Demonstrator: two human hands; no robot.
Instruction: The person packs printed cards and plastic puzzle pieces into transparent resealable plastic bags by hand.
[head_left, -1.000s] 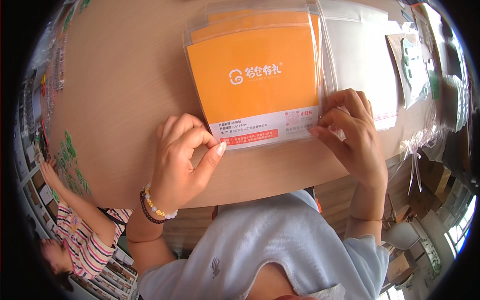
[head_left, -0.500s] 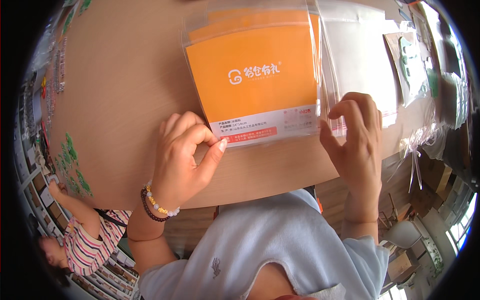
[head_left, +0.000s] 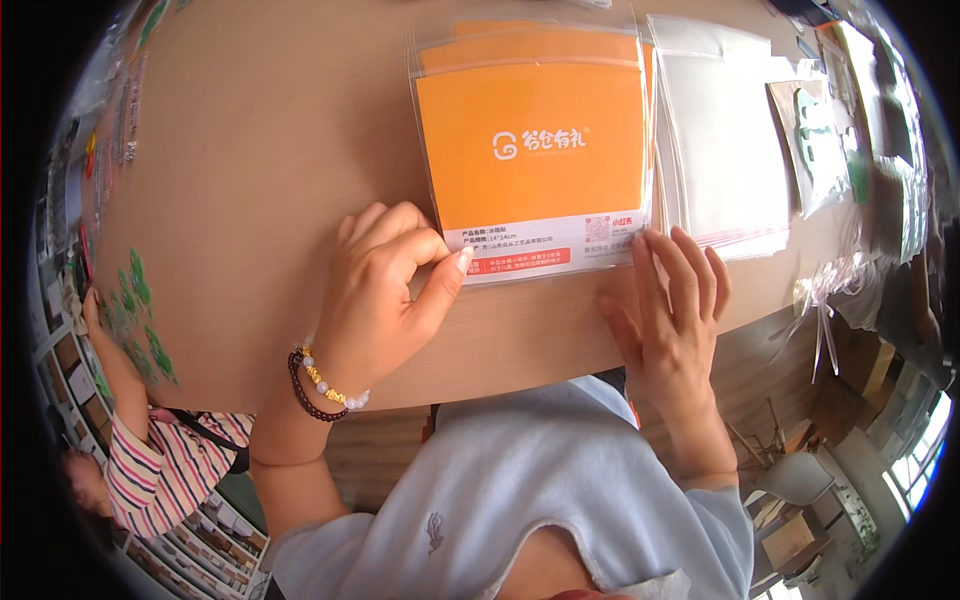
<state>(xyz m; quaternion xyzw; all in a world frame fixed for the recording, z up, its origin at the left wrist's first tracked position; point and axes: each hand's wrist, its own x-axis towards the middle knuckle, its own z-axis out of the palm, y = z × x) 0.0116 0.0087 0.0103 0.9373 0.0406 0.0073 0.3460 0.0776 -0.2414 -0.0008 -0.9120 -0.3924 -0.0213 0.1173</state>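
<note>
An orange card with a white lower band (head_left: 530,110) lies flat on the table inside a clear plastic bag, on top of more orange cards in clear bags. My left hand (head_left: 385,285) pinches its lower left corner between thumb and index finger. At the lower right corner is my right hand (head_left: 675,310), fingers stretched out and thumb apart, fingertips touching or just beside the bag's edge. It grips nothing. To the right of the orange card lies a stack of clear plastic bags (head_left: 715,120) with red lines along the lower edge.
Green leaf-like pieces (head_left: 140,300) lie at the table's left side. Bagged green-and-white pieces (head_left: 820,130) sit at the right, and clear plastic strips (head_left: 825,300) hang over the edge there. A co-worker in a striped shirt (head_left: 165,465) reaches toward the table's left end.
The bagged orange card has shifted right and turned straighter, my left hand moving with it. My right hand has come down and left to the lower right corner, its fingers straightening.
</note>
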